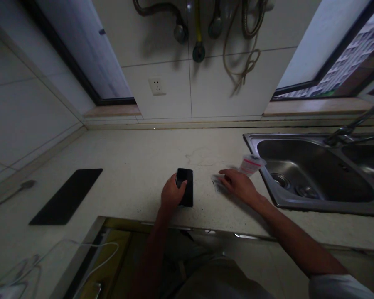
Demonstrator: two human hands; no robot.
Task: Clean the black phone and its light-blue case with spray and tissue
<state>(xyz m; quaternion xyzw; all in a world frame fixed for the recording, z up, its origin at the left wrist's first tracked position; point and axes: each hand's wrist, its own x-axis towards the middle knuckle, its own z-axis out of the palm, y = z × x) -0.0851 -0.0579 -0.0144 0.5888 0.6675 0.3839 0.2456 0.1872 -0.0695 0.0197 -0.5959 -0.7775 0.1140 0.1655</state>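
Note:
My left hand is closed around the left edge of a black smartphone, its thumb across the dark screen. The phone lies on or just above the pale countertop. To the right, my right hand has its fingers bent over clear crinkled plastic near its fingertips. A clear plastic packet with red print shows behind that hand, close to the sink rim. Whether both plastic parts belong to one packet is hard to tell, as the hand covers the middle and is slightly blurred.
A double steel sink with a faucet is on the right. A black flat mat lies at left, near a white cable. A wall socket and hoses hang above the counter. An open drawer is below.

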